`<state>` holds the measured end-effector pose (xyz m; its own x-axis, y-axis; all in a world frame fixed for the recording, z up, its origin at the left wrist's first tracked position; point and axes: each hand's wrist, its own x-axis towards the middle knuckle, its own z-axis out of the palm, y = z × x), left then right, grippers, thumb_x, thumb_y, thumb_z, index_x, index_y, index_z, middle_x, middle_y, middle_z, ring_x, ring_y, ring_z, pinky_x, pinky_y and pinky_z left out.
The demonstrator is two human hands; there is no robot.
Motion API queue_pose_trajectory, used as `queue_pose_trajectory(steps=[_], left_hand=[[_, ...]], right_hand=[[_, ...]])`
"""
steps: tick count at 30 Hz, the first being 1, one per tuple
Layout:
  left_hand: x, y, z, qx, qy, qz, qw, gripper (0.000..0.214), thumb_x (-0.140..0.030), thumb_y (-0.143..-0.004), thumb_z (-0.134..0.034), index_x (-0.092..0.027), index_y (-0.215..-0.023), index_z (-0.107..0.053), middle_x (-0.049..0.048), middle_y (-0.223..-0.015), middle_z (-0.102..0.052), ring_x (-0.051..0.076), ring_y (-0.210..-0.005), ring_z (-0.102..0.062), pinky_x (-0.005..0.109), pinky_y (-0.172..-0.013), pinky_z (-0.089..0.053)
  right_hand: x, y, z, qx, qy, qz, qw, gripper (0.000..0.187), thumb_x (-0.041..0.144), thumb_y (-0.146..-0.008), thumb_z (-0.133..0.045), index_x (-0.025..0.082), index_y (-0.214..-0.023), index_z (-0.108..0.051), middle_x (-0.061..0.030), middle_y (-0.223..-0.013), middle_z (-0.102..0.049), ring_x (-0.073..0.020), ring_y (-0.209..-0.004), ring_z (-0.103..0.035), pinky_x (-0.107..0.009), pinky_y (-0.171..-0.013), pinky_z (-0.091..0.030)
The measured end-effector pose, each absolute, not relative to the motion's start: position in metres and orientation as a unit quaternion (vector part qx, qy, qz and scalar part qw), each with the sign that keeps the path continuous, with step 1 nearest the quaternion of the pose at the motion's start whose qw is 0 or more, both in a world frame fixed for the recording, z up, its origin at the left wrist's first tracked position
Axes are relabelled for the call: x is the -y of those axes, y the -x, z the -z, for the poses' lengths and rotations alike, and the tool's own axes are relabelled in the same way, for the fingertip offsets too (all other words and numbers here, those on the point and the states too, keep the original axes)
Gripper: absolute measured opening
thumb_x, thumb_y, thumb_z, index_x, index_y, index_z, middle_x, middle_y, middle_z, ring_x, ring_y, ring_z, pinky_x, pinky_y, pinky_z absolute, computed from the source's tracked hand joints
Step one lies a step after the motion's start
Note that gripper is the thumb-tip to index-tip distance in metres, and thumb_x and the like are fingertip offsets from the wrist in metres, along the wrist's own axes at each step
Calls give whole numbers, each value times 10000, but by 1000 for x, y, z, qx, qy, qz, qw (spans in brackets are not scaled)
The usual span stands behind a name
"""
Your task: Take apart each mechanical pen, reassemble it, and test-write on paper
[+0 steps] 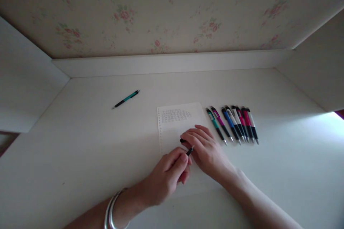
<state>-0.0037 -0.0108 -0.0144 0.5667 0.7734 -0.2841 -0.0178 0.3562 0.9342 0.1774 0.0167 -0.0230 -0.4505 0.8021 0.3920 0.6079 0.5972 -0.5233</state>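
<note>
My left hand (169, 173), with silver bangles on the wrist, is closed around a pen (190, 150); only its black grip and pointed metal tip stick out past the thumb. Right beside it, my right hand (205, 147) is bent over the paper with its fingers curled. A small black piece (182, 140) shows at its fingertips, the rest of it hidden by the hand. Both hands lie over the lower part of a white sheet of paper (172, 128), which has punched holes down its left edge and lines of handwriting near the top.
Several pens lie in a row right of the paper, among them a green pen (216, 126), a purple pen (221, 123) and a blue pen (231, 125). Another teal pen (126, 99) lies alone at the back left. White panels and a flowered wall (161, 14) bound the white desk (80, 143).
</note>
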Motion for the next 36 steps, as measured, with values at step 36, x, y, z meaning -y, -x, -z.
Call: queue_pose_trajectory(steps=[36], left_hand=[[4,2,8,-429,-569,-197,673,398,-496,-1033,-381,-174,-891,-566,-37,-637,-501,119,-572,-413,269,-574,-323]], right_hand=[[-13,-196,15,407,408,-659,483,56,250,-779,-752,222,-816,-721,-7,-779,-579,-163,-729,-520,-285,-651,-437]])
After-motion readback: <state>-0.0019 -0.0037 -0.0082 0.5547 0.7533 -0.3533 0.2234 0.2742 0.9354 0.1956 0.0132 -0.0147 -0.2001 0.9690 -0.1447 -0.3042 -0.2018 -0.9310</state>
